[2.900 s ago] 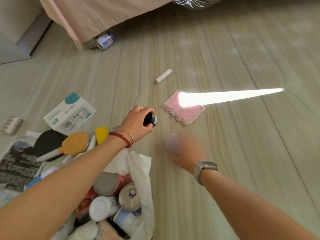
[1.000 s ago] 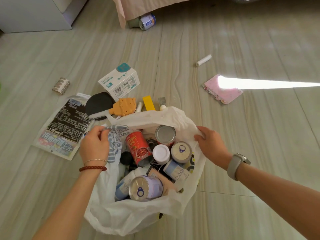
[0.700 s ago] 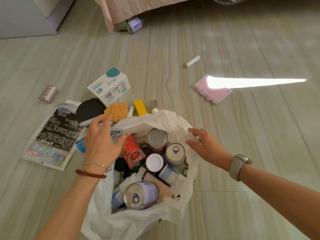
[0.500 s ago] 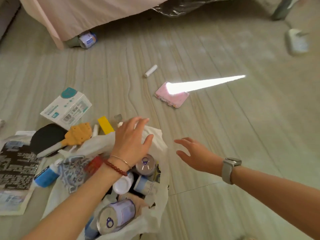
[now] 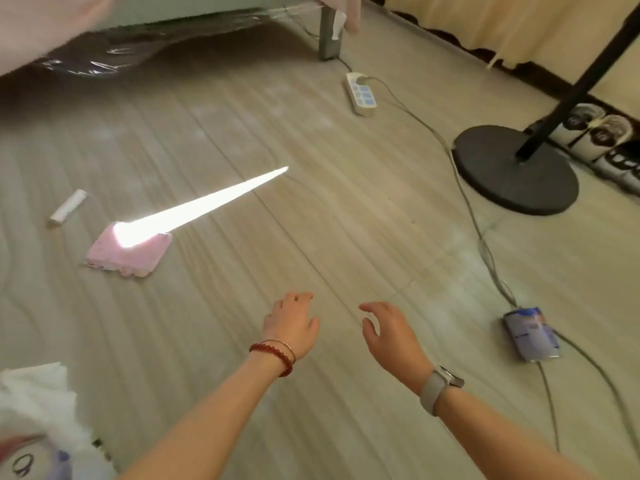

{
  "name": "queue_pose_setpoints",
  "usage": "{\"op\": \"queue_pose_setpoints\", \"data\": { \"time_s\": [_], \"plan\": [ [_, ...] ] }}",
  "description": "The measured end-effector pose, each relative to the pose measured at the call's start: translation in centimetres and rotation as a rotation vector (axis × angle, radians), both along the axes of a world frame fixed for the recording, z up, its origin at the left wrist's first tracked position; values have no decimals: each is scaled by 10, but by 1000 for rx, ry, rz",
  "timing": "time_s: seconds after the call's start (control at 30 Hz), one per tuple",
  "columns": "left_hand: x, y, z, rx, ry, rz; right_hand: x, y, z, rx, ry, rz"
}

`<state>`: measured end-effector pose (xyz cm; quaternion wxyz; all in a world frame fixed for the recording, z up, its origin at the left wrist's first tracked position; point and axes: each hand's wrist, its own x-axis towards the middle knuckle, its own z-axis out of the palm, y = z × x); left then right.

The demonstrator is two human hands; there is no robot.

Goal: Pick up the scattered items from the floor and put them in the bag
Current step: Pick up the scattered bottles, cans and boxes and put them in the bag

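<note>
Both hands, left hand and right hand, hover empty, fingers spread, over bare wood-grain floor at lower centre; white plastic bag at lower left edge, blue-white can lying at right.

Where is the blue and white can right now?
In the head view the blue and white can lies on its side on the floor at the right, on the grey cable, beyond the open right hand.

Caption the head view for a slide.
Both empty hands, left and right, hover over bare floor between the pink pad and a fallen can.
</note>
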<state>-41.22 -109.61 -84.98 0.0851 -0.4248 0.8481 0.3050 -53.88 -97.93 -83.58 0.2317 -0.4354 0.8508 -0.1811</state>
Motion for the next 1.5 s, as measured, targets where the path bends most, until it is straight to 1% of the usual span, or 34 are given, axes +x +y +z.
{"op": "queue_pose_setpoints", "data": {
  "time_s": [0.07, 0.13, 0.2, 0.23, 0.3, 0.37, 0.5, 0.6, 0.7, 0.8, 0.9, 0.97, 1.03, 1.1, 1.2, 1.27, 1.33, 1.37, 1.43, 1.5],
  "plan": [
    [-19, 24, -19, 3, -43, -63, -23, 23, -7, -43, 106, -128],
    [-59, 54, -38, -10, -103, -193, -67, 56, -18, -27, 249, -297],
    [-88, 77, -54, -19, -157, -272, -110, 83, -28, 53, 358, -461],
    [-98, 85, -60, -29, -202, -304, -128, 95, -32, 128, 371, -533],
    [-103, 96, -75, -61, -283, -347, -158, 114, -40, 248, 332, -648],
    [-101, 96, -85, -95, -326, -361, -179, 123, -52, 296, 264, -730],
    [-101, 91, -82, -113, -347, -374, -199, 120, -65, 313, 188, -808],
    [-104, 88, -76, -98, -355, -377, -197, 107, -61, 274, 137, -829],
    [-105, 73, -67, -80, -297, -377, -170, 84, -57, 173, 84, -724],
    [-93, 39, -53, -86, -250, -338, -128, 45, -54, 78, 18, -525],
    [-55, -5, -33, -150, -276, -262, -78, -8, -51, -2, -51, -349],
    [-15, -34, -19, -176, -303, -179, -41, -46, -48, -17, -78, -220],
    [33, -60, -6, -204, -328, -75, -2, -81, -46, -25, -88, -72],
    [85, -83, 2, -220, -350, 58, 35, -111, -47, -32, -50, 97],
    [153, -115, 2, -213, -353, 323, 83, -145, -49, -19, 25, 330],
    [183, -136, -4, -173, -319, 507, 108, -162, -54, 20, 37, 444],
    [200, -158, -12, -130, -262, 633, 126, -174, -61, 72, 37, 484],
    [207, -168, -17, -129, -244, 653, 133, -178, -64, 94, 50, 489],
    [215, -186, -27, -175, -232, 608, 144, -186, -70, 127, 74, 476],
    [217, -203, -39, -239, -237, 498, 149, -191, -72, 144, 60, 452]
  ]
}}
